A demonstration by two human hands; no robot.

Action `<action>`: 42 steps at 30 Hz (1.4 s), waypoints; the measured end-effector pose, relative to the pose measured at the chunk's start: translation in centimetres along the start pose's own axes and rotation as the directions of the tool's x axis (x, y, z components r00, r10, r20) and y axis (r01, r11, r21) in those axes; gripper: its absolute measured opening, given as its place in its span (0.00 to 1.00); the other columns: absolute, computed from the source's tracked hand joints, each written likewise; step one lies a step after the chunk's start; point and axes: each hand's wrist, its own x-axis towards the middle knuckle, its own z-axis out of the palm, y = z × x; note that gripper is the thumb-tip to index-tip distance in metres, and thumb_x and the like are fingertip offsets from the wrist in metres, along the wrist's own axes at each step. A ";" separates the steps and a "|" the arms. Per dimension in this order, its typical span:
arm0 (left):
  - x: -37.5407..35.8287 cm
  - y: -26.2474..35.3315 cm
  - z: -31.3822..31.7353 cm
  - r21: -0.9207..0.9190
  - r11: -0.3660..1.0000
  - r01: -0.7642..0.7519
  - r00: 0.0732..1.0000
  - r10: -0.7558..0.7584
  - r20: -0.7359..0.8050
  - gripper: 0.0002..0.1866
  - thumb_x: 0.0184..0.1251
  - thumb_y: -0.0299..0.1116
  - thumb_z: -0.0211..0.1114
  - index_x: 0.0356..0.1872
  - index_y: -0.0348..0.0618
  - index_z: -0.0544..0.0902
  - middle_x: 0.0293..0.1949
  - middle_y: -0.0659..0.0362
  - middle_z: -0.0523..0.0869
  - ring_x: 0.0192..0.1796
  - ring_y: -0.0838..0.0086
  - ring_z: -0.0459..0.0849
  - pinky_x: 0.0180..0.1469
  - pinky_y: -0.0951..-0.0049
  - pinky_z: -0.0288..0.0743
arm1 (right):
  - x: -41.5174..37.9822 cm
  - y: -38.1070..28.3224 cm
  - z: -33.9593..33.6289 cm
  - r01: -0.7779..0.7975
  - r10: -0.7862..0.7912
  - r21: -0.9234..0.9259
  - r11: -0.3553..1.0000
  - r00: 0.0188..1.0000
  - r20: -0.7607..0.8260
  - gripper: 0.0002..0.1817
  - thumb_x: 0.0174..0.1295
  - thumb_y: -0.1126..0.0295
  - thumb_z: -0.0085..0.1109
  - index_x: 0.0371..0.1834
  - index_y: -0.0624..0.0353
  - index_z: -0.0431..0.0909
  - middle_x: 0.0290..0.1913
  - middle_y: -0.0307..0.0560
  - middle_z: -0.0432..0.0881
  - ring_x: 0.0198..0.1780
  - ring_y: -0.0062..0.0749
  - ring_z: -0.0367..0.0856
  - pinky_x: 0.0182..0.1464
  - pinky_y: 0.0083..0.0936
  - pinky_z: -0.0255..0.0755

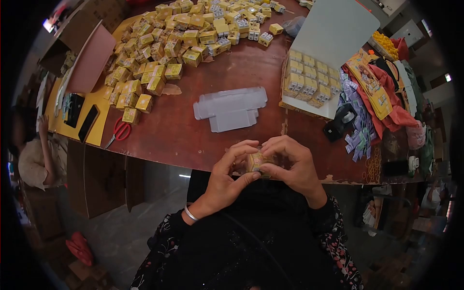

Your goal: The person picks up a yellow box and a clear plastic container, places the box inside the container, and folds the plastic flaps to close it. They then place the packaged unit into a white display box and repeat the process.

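Between my two hands, close to the table's front edge, is a small yellow box [254, 162], partly hidden by my fingers. My left hand [231, 169] is closed on its left side, thumb along the bottom. My right hand [289, 162] curls around the other side, with its thumb also touching the front. Just beyond lies a flat sheet of translucent folded plastic [232, 108]. To the right, an open display box [309, 110] with its white lid raised holds rows of small yellow boxes [309, 77].
A large heap of small yellow boxes [169, 48] covers the back left. Red scissors [121, 131] and a phone [89, 123] lie at the left. Purple packets [360, 128], a tape dispenser [340, 123] and rubber bands [372, 166] are at the right. Another person [38, 162] sits far left.
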 end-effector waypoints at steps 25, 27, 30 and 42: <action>0.2 0.1 0.5 -0.126 0.992 0.031 0.999 -0.028 0.023 0.23 0.73 0.19 0.67 0.67 0.38 0.76 0.76 0.52 0.65 0.71 0.64 0.79 0.71 0.64 0.80 | -0.1 0.6 -0.2 -0.038 0.039 0.052 0.998 0.999 -0.032 0.01 0.65 0.81 0.70 0.37 0.67 0.88 0.47 0.49 0.88 0.52 0.31 0.85 0.55 0.25 0.78; 0.1 0.0 0.5 -0.138 0.990 0.022 1.000 -0.021 0.011 0.22 0.73 0.19 0.67 0.66 0.38 0.76 0.76 0.52 0.65 0.71 0.63 0.79 0.71 0.64 0.80 | -0.1 0.8 -0.2 0.048 -0.047 0.024 0.999 0.999 -0.023 0.02 0.64 0.81 0.70 0.38 0.66 0.88 0.49 0.49 0.87 0.54 0.34 0.85 0.57 0.27 0.78; 0.1 0.0 0.4 -0.144 0.989 0.014 1.000 -0.015 -0.003 0.20 0.73 0.19 0.67 0.64 0.38 0.77 0.75 0.52 0.66 0.71 0.63 0.79 0.70 0.64 0.79 | -0.3 1.4 -0.2 0.154 -0.154 -0.027 0.988 0.988 -0.001 0.04 0.63 0.80 0.71 0.40 0.65 0.89 0.52 0.50 0.87 0.57 0.38 0.84 0.59 0.29 0.77; 1.3 0.2 0.4 -0.133 0.985 0.112 0.992 -0.120 -0.048 0.16 0.69 0.15 0.69 0.54 0.39 0.78 0.73 0.50 0.69 0.70 0.64 0.77 0.72 0.60 0.76 | -6.2 10.7 -16.3 -0.370 -0.117 -0.279 0.886 0.405 -0.907 0.12 0.71 0.66 0.68 0.45 0.67 0.89 0.56 0.53 0.86 0.56 0.39 0.84 0.61 0.33 0.74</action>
